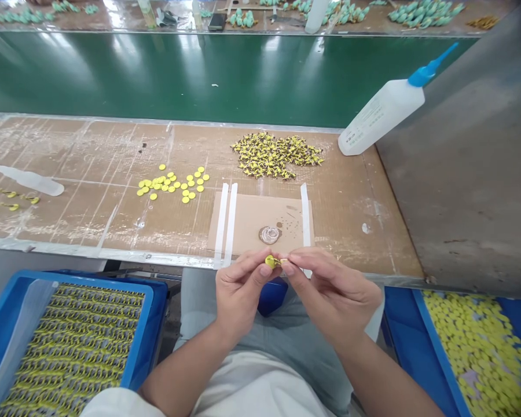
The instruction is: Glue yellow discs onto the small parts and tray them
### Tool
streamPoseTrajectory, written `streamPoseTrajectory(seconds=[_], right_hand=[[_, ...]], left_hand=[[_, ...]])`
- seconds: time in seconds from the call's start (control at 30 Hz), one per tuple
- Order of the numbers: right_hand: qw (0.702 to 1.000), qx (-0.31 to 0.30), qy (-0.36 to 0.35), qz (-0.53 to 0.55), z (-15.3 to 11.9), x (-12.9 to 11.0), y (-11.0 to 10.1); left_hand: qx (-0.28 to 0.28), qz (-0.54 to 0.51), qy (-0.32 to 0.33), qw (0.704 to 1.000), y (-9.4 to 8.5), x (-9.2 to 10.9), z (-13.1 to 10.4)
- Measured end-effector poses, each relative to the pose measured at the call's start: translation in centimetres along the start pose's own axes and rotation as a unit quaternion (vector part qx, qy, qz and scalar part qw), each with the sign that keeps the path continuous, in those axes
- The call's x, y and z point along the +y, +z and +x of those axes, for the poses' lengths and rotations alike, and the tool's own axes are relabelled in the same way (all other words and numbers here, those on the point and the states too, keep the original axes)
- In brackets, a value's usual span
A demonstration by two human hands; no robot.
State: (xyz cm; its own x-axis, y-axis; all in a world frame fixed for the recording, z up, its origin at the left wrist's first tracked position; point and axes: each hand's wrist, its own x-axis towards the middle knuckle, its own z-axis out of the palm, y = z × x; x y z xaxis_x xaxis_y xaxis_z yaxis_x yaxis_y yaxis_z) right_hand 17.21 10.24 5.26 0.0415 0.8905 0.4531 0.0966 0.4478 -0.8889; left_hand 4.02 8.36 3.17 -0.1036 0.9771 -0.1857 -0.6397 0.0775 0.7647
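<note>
Just off the table's front edge, my left hand (243, 286) pinches a small round yellow disc (270, 261) between thumb and fingertips. My right hand (330, 289) has thumb and forefinger closed on a tiny thin piece (280, 262) that meets the disc; its exact kind is too small to make out. Behind the hands lies a cardboard sheet (252, 211) held by white tape strips, with a blob of clear glue-like stuff (270, 234) on it. Loose yellow discs (169, 184) lie to the left, and a heap of small yellow-and-dark pieces (273, 155) lies farther back.
A white bottle with a blue nozzle (382, 116) leans against the metal panel (469, 162) at right. Blue trays flank my legs: rows of yellow pieces (78, 336) left, loose discs (477, 341) right. A white strip (30, 179) lies far left. Beyond runs a green belt (134, 75).
</note>
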Motion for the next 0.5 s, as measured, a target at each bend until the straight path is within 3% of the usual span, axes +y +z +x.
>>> streamPoseTrajectory(seconds=[0.5], right_hand=[[1.000, -0.001, -0.015, -0.007, 0.64, 0.28, -0.10]], left_hand=[[0.003, 0.044, 0.023, 0.999, -0.06, -0.08, -0.09]])
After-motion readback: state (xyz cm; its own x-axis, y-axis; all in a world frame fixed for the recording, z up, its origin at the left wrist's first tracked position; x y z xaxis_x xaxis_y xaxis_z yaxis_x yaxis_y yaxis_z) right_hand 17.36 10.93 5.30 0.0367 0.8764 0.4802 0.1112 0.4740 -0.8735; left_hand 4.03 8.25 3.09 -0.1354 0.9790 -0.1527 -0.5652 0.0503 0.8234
